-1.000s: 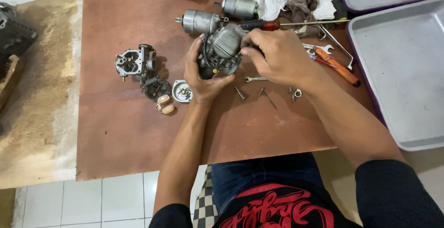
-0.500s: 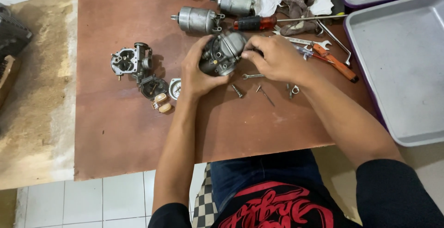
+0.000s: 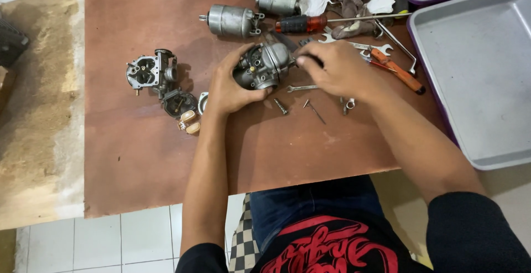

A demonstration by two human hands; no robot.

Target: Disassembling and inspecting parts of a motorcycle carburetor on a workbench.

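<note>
A grey metal tray [image 3: 487, 79] lies well right of the right hand [image 3: 337, 74]. Between both hands sits a carburetor [image 3: 265, 65]: the left hand [image 3: 229, 87] grips its body, while the right hand pinches at its top. Left of the left hand lies a second carburetor body [image 3: 149, 73]. Below the right hand lie a small wrench [image 3: 302, 88] and a screw [image 3: 281, 106].

Black sleeves [image 3: 475, 229], black shirt [image 3: 332, 248] with red print, blue jeans [image 3: 310, 204]
</note>
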